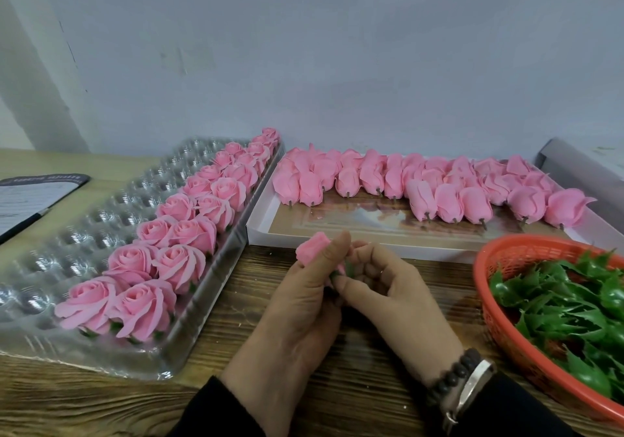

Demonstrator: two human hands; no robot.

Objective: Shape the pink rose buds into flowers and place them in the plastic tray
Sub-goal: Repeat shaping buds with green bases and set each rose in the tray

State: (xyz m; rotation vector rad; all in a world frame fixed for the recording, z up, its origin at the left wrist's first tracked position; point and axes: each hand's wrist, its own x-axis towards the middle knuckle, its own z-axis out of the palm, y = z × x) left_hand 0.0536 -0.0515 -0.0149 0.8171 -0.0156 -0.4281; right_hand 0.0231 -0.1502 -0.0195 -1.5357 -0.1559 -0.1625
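1 soft, light bud (312, 249) was pinched by left hand (297, 311) and right hand (388, 288) at its green base; tray (111, 224) lay at 9 o'clock.

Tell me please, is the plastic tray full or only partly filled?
Partly filled: the plastic tray holds shaped roses in two rows along its right side; the remaining cups are empty.

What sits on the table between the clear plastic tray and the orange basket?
In the head view, both hands, left hand and right hand, hold a pink bud there, over bare wooden table.
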